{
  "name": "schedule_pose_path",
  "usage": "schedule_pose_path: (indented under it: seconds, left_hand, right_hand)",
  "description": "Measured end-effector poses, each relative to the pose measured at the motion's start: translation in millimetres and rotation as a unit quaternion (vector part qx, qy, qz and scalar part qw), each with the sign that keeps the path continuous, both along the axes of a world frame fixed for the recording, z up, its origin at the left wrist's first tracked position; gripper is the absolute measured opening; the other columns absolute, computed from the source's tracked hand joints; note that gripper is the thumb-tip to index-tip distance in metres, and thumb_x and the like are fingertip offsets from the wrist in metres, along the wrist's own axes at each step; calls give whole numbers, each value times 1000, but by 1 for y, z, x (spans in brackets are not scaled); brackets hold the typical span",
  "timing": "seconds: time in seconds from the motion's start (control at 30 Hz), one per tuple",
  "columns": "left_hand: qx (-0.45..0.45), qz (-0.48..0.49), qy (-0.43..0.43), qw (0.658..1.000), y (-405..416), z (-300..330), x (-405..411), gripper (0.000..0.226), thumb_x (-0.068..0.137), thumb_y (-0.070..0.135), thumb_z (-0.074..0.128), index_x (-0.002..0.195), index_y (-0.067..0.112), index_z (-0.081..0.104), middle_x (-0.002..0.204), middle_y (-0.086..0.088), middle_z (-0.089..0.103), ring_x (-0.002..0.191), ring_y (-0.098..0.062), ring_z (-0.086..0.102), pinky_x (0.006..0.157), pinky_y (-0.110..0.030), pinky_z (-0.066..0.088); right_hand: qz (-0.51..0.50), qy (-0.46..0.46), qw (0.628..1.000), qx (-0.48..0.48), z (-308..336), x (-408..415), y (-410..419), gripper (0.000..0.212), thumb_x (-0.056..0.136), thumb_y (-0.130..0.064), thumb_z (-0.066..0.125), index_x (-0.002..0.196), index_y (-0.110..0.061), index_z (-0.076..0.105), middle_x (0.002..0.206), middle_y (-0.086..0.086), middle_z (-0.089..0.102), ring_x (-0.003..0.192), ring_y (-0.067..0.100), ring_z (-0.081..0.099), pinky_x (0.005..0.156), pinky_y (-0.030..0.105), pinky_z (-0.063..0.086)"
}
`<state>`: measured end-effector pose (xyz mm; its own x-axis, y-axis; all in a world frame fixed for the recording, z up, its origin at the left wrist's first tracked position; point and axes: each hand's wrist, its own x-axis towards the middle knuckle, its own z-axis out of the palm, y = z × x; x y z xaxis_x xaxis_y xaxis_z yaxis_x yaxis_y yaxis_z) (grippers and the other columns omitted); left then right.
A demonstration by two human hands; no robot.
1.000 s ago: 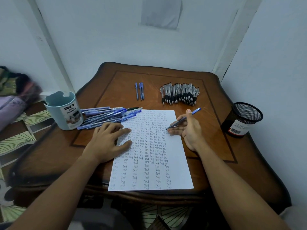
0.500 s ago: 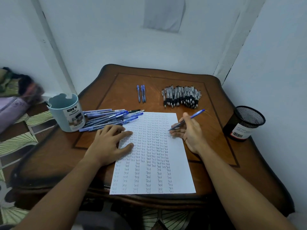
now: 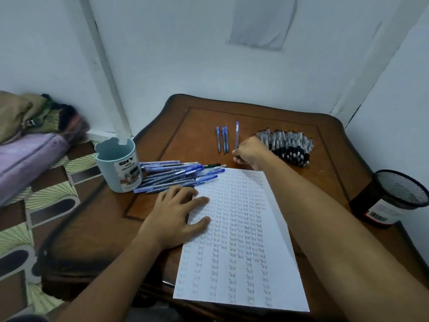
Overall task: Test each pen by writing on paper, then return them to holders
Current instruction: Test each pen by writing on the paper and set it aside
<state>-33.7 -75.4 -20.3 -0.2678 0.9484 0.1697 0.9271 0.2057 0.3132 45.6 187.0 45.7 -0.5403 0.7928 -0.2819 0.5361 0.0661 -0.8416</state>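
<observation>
A white paper sheet (image 3: pixel 241 240) covered in rows of the word "Test" lies on the wooden table (image 3: pixel 290 117). My left hand (image 3: pixel 176 214) presses flat on the sheet's left edge. My right hand (image 3: pixel 250 152) reaches beyond the sheet's top and pinches the lower end of a blue pen (image 3: pixel 237 133), which points away from me just right of a small row of three blue pens (image 3: pixel 222 139). A pile of blue pens (image 3: pixel 176 175) lies beside a light blue holder (image 3: pixel 118 163). Several black-grip pens (image 3: pixel 287 145) lie in a row at the back right.
A black mesh holder (image 3: pixel 392 198) stands at the table's right edge. White walls close in behind and on the right. A patterned mat (image 3: pixel 46 194) and bundled fabric (image 3: pixel 30 126) lie to the left of the table.
My right hand has left the paper's right edge and carried the blue pen forward and left, up to the small row of blue pens. My left hand stays on the sheet.
</observation>
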Motion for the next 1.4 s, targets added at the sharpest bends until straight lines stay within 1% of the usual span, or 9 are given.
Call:
schedule_pose_path:
  seconds: [0.13, 0.23, 0.33, 0.57, 0.7, 0.8, 0.93, 1.1, 1.4]
  left_hand:
    - [2, -2, -8, 1000, -1, 2, 1, 66, 85, 78, 28, 138, 47, 49, 136, 20, 40, 131, -5, 24, 108, -38, 22]
    - [31, -4, -12, 999, -2, -1, -1, 59, 87, 74, 35, 134, 44, 55, 131, 16, 45, 127, -8, 29, 104, -38, 25]
    - [29, -5, -12, 1000, -2, -1, -2, 60, 86, 74, 35, 134, 43, 54, 131, 17, 44, 128, -6, 27, 101, -32, 19]
    - [22, -2, -11, 1000, -3, 0, 0, 63, 85, 75, 31, 135, 44, 53, 133, 18, 43, 128, -4, 23, 100, -29, 15]
    - [24, -1, -8, 1000, -3, -1, 0, 60, 86, 74, 33, 135, 45, 53, 133, 18, 43, 129, -6, 25, 99, -29, 15]
    - [36, 0, -12, 999, -3, -1, 0, 57, 86, 73, 36, 132, 44, 56, 130, 17, 45, 127, -7, 28, 98, -31, 17]
    - [41, 1, -8, 999, -3, -2, 0, 56, 86, 72, 38, 131, 44, 56, 130, 16, 47, 126, -8, 30, 98, -32, 19]
    - [38, 2, -2, 999, -3, -2, 1, 55, 87, 71, 39, 132, 43, 55, 130, 16, 46, 127, -8, 30, 98, -32, 20]
    - [47, 1, 1, 999, -1, -3, 0, 56, 87, 71, 39, 131, 42, 57, 129, 15, 48, 127, -10, 32, 98, -32, 19]
  right_hand:
    - [-36, -34, 996, 74, -14, -35, 17, 5, 95, -5, 64, 90, -3, 63, 92, 13, 69, 86, 23, 70, 87, 40, 59]
    - [-31, -82, 987, 138, -22, -48, 22, 7, 94, -10, 66, 89, -6, 64, 92, 12, 69, 88, 25, 71, 85, 41, 60]
    - [-22, -122, 975, 185, -27, -52, 21, 10, 95, -15, 67, 90, -5, 67, 95, 12, 70, 88, 25, 69, 82, 38, 58]
    - [5, -156, 963, 221, -25, -49, 17, 17, 95, -19, 68, 87, -4, 65, 98, 13, 70, 92, 28, 68, 75, 34, 54]
    - [32, -188, 952, 239, -20, -48, 15, 16, 97, -20, 66, 94, -5, 63, 102, 14, 65, 94, 28, 64, 70, 33, 47]
    - [58, -220, 927, 299, -17, -48, 8, 15, 99, -16, 60, 105, -4, 64, 109, 13, 62, 92, 28, 60, 74, 36, 52]
    - [142, -152, 900, 384, -12, -55, -14, 24, 102, -20, 53, 120, -5, 61, 120, 13, 58, 107, 30, 58, 88, 39, 49]
    - [312, -109, 882, 337, -3, -76, -53, 27, 104, -18, 51, 125, -10, 66, 127, 10, 64, 115, 24, 59, 102, 36, 47]
    - [341, -112, 889, 286, -9, -104, -72, 23, 100, -18, 58, 119, -15, 71, 123, 9, 67, 111, 25, 62, 100, 41, 51]
